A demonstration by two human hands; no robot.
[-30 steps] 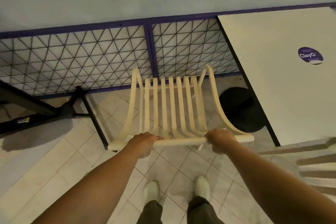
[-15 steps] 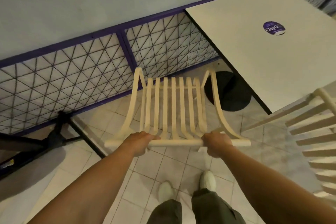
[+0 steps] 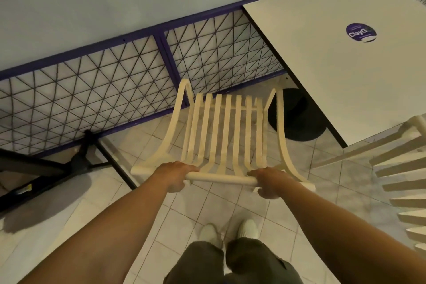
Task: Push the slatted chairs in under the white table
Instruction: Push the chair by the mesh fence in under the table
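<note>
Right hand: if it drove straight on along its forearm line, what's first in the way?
The slatted chair itself: the right hand grips its top rail, slats directly ahead. Beyond, likely the mesh fence, not the white table; depth unclear.

A slatted chair (image 3: 224, 136) stands left of the table (image 3: 341, 71), before the mesh railing (image 3: 92, 90). A second chair (image 3: 401, 182) sits at right.

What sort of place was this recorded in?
Probably a café or eatery's seating area, perhaps a terrace. A white table on a black pedestal base carries a round branded sticker. A slatted chair and a second chair are beside it, and a purple mesh railing edges the tiled floor.
</note>
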